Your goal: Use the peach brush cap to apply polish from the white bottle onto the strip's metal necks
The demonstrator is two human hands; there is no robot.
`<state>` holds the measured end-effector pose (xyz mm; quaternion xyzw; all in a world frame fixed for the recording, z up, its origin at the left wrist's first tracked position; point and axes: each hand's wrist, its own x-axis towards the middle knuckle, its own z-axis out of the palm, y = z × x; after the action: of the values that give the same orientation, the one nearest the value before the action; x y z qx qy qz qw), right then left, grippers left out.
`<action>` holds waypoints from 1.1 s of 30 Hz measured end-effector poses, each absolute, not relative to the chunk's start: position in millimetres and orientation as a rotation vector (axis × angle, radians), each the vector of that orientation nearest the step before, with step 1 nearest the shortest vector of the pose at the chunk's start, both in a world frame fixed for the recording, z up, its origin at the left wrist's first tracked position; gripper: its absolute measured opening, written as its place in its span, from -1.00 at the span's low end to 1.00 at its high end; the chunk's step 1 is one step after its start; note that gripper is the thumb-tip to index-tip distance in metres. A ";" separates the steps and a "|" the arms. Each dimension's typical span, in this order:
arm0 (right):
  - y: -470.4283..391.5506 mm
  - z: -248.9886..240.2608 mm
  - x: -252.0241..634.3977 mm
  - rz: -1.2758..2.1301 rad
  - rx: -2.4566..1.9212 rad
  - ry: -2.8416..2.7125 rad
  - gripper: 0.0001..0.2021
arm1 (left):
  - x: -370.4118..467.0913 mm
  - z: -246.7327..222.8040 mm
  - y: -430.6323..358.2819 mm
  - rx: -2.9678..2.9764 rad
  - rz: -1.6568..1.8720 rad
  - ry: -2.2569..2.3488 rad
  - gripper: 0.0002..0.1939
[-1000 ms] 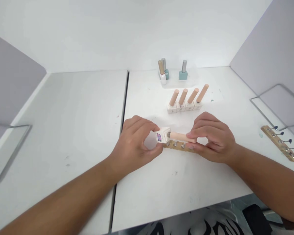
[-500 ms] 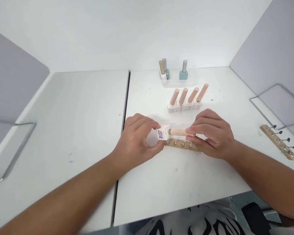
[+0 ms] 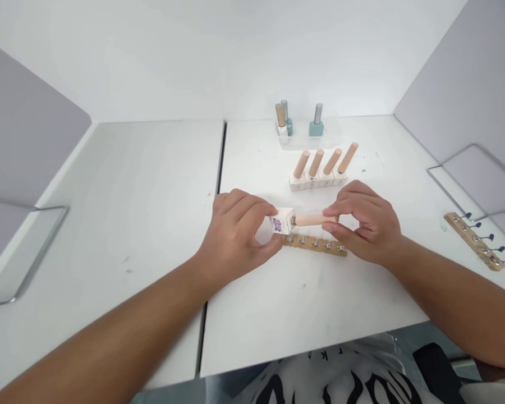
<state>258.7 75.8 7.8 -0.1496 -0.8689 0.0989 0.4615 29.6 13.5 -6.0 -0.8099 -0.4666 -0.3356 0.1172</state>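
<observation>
A white square nail polish bottle with a purple flower print lies sideways in the air between my hands. My left hand pinches its body between thumb and fingers. My right hand is closed on the far end of the long peach cap. At the bottle's neck a dark ring shows beside the cap; whether the cap is loose I cannot tell. Just below them, on the table, lies a wooden strip bearing a row of clear nail tips on small metal holders.
Several peach-capped white bottles stand in a row behind my hands. Further back, a clear tray holds teal bottles and a white, gold-capped bottle. At right, another wooden strip carries dark-painted nail tips. Wire stands flank the table.
Both hands and the bottle have moved slightly up in view, showing more of the wooden strip. The view has shifted a little. Both hands keep their grip.
</observation>
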 end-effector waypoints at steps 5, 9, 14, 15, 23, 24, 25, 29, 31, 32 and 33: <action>72.0 9.6 258.5 0.243 -0.425 -2.148 -0.93 | 28.6 -7.7 14.0 -2.345 -0.966 -1.355 -0.77; 70.5 10.2 257.4 0.217 -0.449 -2.127 -0.93 | 27.8 -7.1 15.0 -2.333 -0.946 -1.366 -0.80; 72.5 8.0 258.6 0.136 -0.427 -2.140 -0.91 | 28.7 -7.0 16.2 -2.333 -0.964 -1.298 -0.78; 73.1 7.3 258.8 0.125 -0.421 -2.143 -0.91 | 28.8 -7.4 16.3 -2.331 -0.970 -1.292 -0.78; 74.1 6.8 258.5 0.126 -0.450 -2.133 -0.92 | 29.2 -9.5 16.4 -2.324 -0.975 -1.308 -0.77; 73.8 7.1 258.7 0.127 -0.457 -2.134 -0.92 | 29.3 -9.4 16.3 -2.323 -0.975 -1.310 -0.77; 73.6 7.3 259.0 0.130 -0.461 -2.135 -0.92 | 29.4 -9.3 16.1 -2.322 -0.973 -1.313 -0.77; 73.3 7.8 259.8 0.130 -0.474 -2.133 -0.92 | 29.7 -9.0 15.2 -2.319 -0.969 -1.339 -0.79; 73.2 7.9 259.8 0.131 -0.469 -2.138 -0.92 | 29.7 -8.7 14.8 -2.325 -0.967 -1.341 -0.79; 73.1 8.0 259.7 0.134 -0.465 -2.139 -0.92 | 29.7 -8.4 14.7 -2.328 -0.967 -1.340 -0.78; 73.0 8.1 259.5 0.138 -0.461 -2.138 -0.91 | 29.7 -8.2 14.7 -2.331 -0.967 -1.337 -0.78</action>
<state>259.5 73.0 8.1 -0.1870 -0.8675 0.0559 0.4576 29.7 14.7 -8.2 -0.8079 -0.4634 -0.3352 0.1421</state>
